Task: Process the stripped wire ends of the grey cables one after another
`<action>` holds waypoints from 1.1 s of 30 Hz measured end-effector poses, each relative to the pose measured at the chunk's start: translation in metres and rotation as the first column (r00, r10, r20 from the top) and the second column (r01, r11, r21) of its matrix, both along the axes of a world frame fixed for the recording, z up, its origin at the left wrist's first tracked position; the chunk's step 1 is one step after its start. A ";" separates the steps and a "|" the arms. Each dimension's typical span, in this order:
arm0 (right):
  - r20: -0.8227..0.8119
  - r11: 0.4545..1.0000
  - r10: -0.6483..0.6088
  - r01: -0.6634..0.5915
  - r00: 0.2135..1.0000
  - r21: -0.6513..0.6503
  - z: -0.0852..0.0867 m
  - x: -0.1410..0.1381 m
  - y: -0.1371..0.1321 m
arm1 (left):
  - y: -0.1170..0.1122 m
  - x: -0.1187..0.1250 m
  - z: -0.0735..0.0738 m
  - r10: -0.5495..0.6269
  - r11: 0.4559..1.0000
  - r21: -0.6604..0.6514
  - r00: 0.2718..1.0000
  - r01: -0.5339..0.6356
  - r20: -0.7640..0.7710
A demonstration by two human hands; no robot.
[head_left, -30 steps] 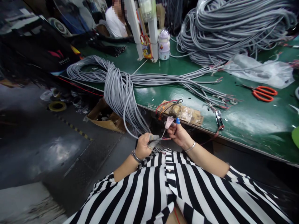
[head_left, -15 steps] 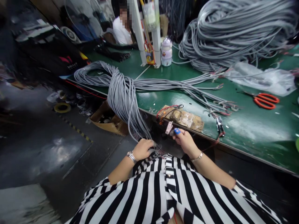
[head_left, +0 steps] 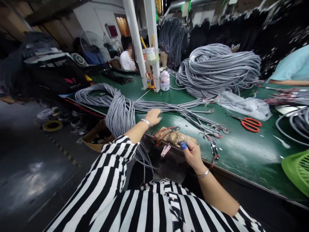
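My left hand (head_left: 154, 118) is over the green table just below the stretched-out grey cables (head_left: 164, 106), its fingers extended and apart with nothing visible in them. Those cables run from a looped bundle (head_left: 120, 112) that hangs over the table's front edge. At that edge my right hand (head_left: 193, 155) is closed in a pinch, a blue wrap (head_left: 183, 145) on its thumb. Whatever lies between its fingertips is too small to make out. Just behind it a taped cardboard block (head_left: 172, 138) carries red and black wires. A pink clip (head_left: 165, 150) hangs from the block's front.
Orange-handled scissors (head_left: 251, 124) and a clear plastic bag (head_left: 243, 104) lie to the right. A big grey cable coil (head_left: 217, 69) sits behind them. Further out are a lilac bottle (head_left: 165, 80), white posts (head_left: 154, 38), a green basket (head_left: 296, 167) and two other people.
My left hand has risen from the hanging cables near my lap to above the table. My right hand has shifted slightly away from the pink clip. The view has tilted up.
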State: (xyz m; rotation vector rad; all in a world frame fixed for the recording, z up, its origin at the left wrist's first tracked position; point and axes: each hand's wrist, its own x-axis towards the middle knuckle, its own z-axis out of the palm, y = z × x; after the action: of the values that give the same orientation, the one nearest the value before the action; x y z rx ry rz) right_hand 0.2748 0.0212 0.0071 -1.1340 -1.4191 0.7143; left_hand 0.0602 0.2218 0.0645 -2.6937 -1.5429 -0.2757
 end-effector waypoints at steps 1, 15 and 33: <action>-0.015 1.000 0.005 -0.005 1.000 -0.008 0.001 0.000 0.000 | 0.012 0.007 0.001 0.013 1.000 -0.005 0.999 -0.014 -0.043; 0.131 0.999 -0.002 -0.003 0.991 0.039 0.005 0.002 0.001 | 0.003 0.003 0.055 -0.038 0.987 0.157 0.994 0.022 0.100; 0.307 0.996 0.022 -0.047 0.951 0.075 -0.001 0.003 -0.011 | -0.234 -0.060 0.007 -0.437 0.656 -0.243 0.621 0.715 0.651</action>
State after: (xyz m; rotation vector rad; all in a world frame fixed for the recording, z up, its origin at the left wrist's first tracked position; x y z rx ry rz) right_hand 0.2779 0.0102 0.0058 -1.1949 -1.7166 0.5129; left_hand 0.0002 -0.0117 0.0715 -3.7469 -0.7000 -0.8424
